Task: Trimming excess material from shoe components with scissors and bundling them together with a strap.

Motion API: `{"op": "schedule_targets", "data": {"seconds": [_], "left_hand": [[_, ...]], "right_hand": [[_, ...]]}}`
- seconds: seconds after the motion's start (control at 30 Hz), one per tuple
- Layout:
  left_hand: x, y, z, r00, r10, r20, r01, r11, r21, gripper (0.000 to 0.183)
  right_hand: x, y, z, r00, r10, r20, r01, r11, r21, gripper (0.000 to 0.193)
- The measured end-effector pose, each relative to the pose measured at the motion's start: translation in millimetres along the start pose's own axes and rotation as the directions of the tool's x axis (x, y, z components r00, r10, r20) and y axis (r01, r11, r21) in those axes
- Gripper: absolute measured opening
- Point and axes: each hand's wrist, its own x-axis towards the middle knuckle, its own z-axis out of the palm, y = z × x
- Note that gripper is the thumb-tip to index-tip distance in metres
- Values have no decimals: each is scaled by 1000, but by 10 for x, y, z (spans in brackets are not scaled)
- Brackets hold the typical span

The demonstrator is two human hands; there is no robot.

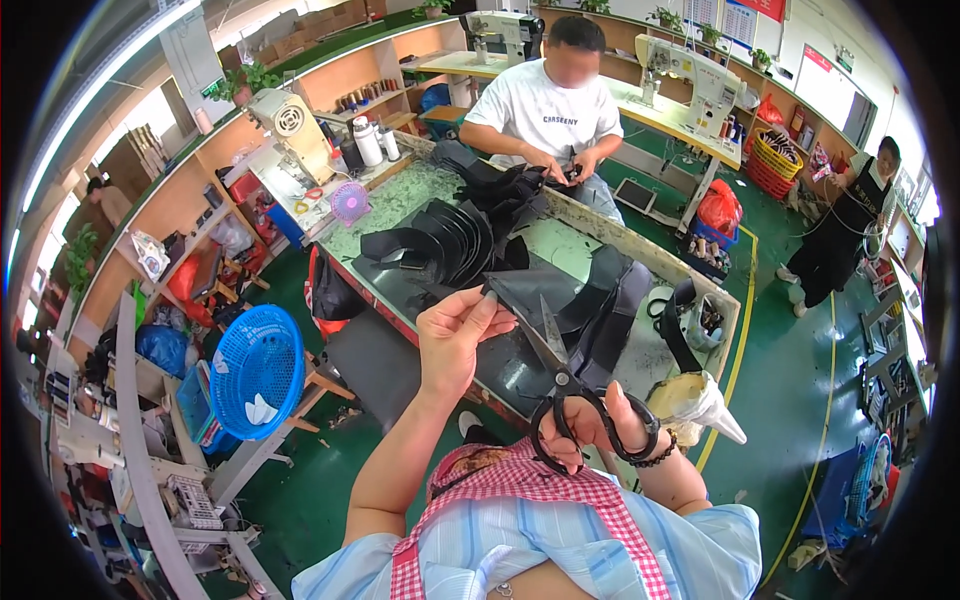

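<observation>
Scissors (562, 379) with black handles sit in the right hand (585, 425), its fingers through the loops, blades parted and pointing up toward the left hand (452, 340). The two hands are apart; the left one pinches the edge of a black piece (532, 287) between thumb and fingers, near the blade tips. Whether the blades touch the piece, I cannot tell. Beyond both hands, over the worktable (560, 238), lies a row of overlapping dark pieces (450, 238), with a small purple fan (350, 202) farther off, left of them. Right of the right hand stands a white cone-shaped item (712, 408). Well left of the left hand is a blue basket (240, 345). Across the table, a co-worker (550, 105) handles something dark.
</observation>
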Motion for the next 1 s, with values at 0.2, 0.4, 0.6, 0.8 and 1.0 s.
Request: {"op": "schedule_targets", "data": {"seconds": [0.2,0.4,0.6,0.8,1.0], "left_hand": [[-15,15,22,1000,2,-7,-2,1000,15,16],[-24,-19,-2,1000,18,-15,-17,999,31,15],[-67,-1,40,1000,12,-7,-11,997,82,15],[-107,-2,3,1000,-4,1,4,997,83,15],[-153,-4,-12,995,-56,85,45,991,124,17]], "right_hand": [[-4,-31,-6,999,39,-27,-39,999,-8,89],[-32,-72,6,999,53,3,-52,993,-107,88],[-42,-22,-46,998,28,-53,-30,999,-20,89],[-73,-115,-53,991,110,-80,-113,993,-32,81],[-72,-72,-34,994,74,-82,-76,997,-24,75]]}}
